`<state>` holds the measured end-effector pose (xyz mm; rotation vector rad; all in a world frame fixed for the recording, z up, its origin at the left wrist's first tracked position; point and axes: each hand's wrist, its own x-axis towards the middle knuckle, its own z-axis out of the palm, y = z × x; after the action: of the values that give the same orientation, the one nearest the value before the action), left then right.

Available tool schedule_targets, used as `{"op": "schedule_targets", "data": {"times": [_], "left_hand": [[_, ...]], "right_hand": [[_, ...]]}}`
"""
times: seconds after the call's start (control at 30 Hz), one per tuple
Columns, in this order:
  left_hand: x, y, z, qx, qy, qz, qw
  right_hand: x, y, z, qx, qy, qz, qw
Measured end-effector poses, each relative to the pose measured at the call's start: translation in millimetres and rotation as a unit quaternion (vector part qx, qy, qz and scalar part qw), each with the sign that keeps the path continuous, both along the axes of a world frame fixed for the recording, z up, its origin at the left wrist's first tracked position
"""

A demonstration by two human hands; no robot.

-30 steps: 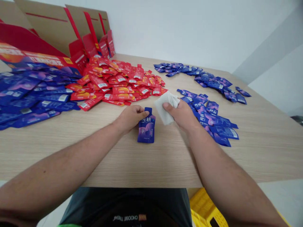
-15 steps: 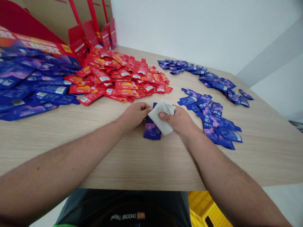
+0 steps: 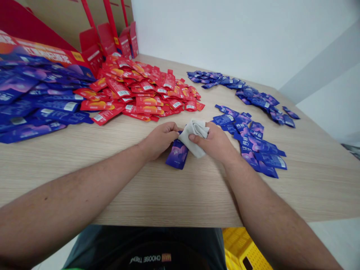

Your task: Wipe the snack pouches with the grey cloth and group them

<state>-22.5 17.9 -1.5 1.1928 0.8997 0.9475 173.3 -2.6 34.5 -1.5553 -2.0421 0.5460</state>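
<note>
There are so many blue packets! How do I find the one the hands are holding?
Start at the wooden table and find the big red pile. Just in front of it, the left hand holds one blue packet while the right hand presses a white cloth on it. It lies alone between the hands, apart from every heap.

You face a pale wood-grain table point(image 3: 174, 195) that fills the view. A plain white wall point(image 3: 225, 33) rises at 12 o'clock, a grey strip point(image 3: 320, 67) slants across it at 2 o'clock, and a yellow plastic crate point(image 3: 247, 255) shows below the table edge at 5 o'clock
</note>
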Motion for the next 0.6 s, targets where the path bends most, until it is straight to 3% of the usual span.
{"op": "schedule_targets", "data": {"times": [0.17, 0.3, 0.4, 0.53, 0.6], "left_hand": [[-0.5, -0.8, 1.6, -0.023, -0.024, -0.003, 0.999], [-1.1, -0.3, 3.5, -0.026, -0.064, -0.024, 0.997], [-1.3, 0.0, 4.4, -0.017, -0.047, -0.025, 0.998], [-1.4, -1.3, 5.2, -0.013, -0.035, -0.029, 0.999], [-1.7, -2.0, 5.0, -0.018, -0.023, -0.030, 0.999]], "right_hand": [[-4.1, -2.0, -1.8, -0.018, 0.005, 0.001, 1.000], [-4.8, -1.4, -1.6, -0.011, 0.019, -0.043, 0.999], [-4.3, -0.4, -2.5, -0.039, 0.034, -0.013, 0.999], [-4.8, -0.3, -4.2, -0.003, 0.053, -0.045, 0.998], [-4.8, -0.4, -3.9, -0.013, 0.047, -0.016, 0.999]]}}
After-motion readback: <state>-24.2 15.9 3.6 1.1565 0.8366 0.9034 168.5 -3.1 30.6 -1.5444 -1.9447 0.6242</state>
